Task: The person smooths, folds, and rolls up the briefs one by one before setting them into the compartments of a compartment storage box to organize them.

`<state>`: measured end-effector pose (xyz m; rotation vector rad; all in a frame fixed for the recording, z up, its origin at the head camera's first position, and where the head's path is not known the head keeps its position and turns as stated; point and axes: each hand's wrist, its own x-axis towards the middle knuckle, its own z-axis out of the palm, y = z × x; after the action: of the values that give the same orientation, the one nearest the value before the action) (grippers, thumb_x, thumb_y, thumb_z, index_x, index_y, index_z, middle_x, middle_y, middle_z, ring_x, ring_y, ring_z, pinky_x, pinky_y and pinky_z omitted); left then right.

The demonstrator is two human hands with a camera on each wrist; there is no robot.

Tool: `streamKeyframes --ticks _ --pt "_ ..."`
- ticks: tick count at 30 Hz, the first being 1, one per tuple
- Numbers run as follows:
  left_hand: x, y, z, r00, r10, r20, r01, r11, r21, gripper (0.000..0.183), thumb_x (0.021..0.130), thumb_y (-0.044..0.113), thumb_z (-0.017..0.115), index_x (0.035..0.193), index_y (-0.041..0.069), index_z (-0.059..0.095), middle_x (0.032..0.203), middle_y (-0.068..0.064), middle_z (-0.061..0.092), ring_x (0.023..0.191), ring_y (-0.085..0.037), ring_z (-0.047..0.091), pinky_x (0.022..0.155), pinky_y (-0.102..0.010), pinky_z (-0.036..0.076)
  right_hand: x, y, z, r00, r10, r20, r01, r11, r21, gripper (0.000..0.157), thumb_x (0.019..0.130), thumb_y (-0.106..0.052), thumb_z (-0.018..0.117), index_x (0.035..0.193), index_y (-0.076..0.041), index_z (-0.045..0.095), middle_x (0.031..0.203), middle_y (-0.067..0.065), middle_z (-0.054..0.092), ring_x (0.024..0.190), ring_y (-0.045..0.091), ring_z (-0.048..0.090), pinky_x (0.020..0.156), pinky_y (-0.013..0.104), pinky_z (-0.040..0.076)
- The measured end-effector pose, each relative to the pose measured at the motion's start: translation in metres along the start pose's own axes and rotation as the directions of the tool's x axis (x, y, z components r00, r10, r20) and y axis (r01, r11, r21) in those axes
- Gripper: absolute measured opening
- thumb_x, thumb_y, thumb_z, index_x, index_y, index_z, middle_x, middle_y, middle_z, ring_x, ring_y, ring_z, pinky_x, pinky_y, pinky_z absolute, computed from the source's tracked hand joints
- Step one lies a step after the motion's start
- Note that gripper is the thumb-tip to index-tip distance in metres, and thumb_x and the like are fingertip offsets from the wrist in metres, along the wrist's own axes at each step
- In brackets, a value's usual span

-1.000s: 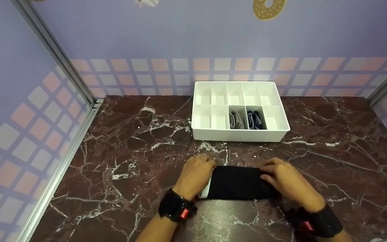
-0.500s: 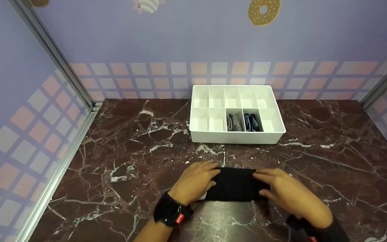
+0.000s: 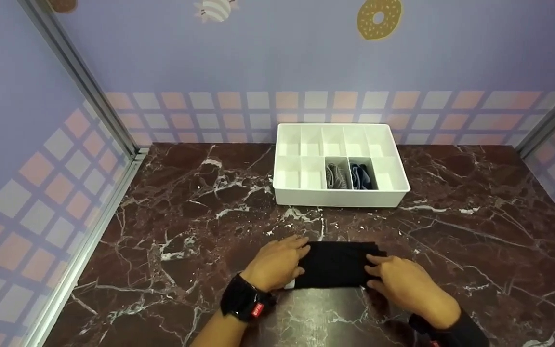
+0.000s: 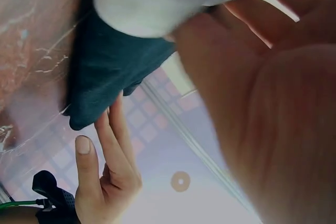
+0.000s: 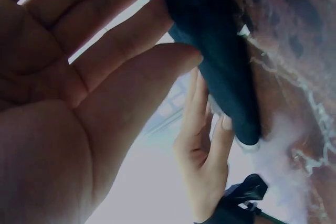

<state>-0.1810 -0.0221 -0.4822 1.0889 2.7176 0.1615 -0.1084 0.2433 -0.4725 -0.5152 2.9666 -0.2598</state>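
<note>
A folded black garment (image 3: 335,265) with a white band lies flat on the marble tabletop, near its front. My left hand (image 3: 277,262) rests on its left end with extended fingers and hides most of the band. At the opposite end, the fingers of my right hand (image 3: 403,284) touch the garment's uneven right edge, where layers jut out. In the left wrist view the white band (image 4: 139,9) shows close beside my left thumb. The right wrist view has the dark cloth (image 5: 210,51) against my right thumb and fingertips, which look fairly straight.
Behind the garment stands a white divided box (image 3: 340,197) close to the patterned back wall. Two front compartments hold folded fabric, one grey striped (image 3: 336,177) and one navy (image 3: 360,176). Walls enclose the marble tabletop (image 3: 200,231) at left and right.
The garment's right end has become shorter and now shows uneven layers. My right hand has shifted a little left and down; my left hand now covers more of the white band.
</note>
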Motion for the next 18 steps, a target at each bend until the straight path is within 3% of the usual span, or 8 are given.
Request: streamKeyframes --ticks 7,12,15,18 --pt "-0.007 0.004 -0.006 0.999 -0.032 0.035 0.032 0.999 0.012 0.061 0.084 0.035 0.063 0.138 0.013 0.043 0.148 -0.002 0.031 0.133 -0.024 0.032 0.103 -0.046 0.031 0.005 0.000 0.003 0.999 0.013 -0.038 -0.018 0.990 -0.137 0.041 0.077 -0.030 0.071 0.111 -0.008 0.067 0.130 0.008 0.054 0.103 0.034 0.058 0.069 0.047 0.051" --pt "-0.010 0.011 -0.006 0.998 -0.063 0.028 0.063 0.998 0.018 0.060 0.084 0.035 0.064 0.135 0.009 0.046 0.146 -0.005 0.034 0.131 -0.024 0.037 0.103 -0.039 0.033 0.013 0.008 0.005 0.996 -0.021 -0.083 0.009 0.989 -0.145 0.042 0.077 -0.030 0.071 0.112 -0.006 0.066 0.132 0.009 0.053 0.101 0.035 0.059 0.066 0.046 0.051" --pt "-0.013 0.020 -0.005 0.995 -0.093 0.019 0.092 0.994 0.067 0.060 0.082 0.038 0.065 0.132 0.009 0.049 0.144 -0.006 0.038 0.126 -0.025 0.043 0.097 -0.040 0.040 0.018 0.014 0.004 0.996 -0.053 -0.075 0.043 0.991 -0.131 0.041 0.078 -0.025 0.071 0.112 -0.003 0.065 0.132 0.011 0.052 0.109 0.035 0.056 0.076 0.050 0.049" --pt "-0.016 0.033 -0.001 0.994 -0.102 -0.034 0.107 0.978 0.178 0.057 0.080 0.042 0.065 0.126 0.010 0.056 0.136 -0.006 0.049 0.108 -0.025 0.058 0.080 -0.039 0.050 0.024 0.018 0.003 0.994 -0.087 -0.068 0.079 0.990 -0.116 0.038 0.079 -0.021 0.070 0.110 0.000 0.065 0.133 0.014 0.051 0.120 0.034 0.048 0.087 0.055 0.042"
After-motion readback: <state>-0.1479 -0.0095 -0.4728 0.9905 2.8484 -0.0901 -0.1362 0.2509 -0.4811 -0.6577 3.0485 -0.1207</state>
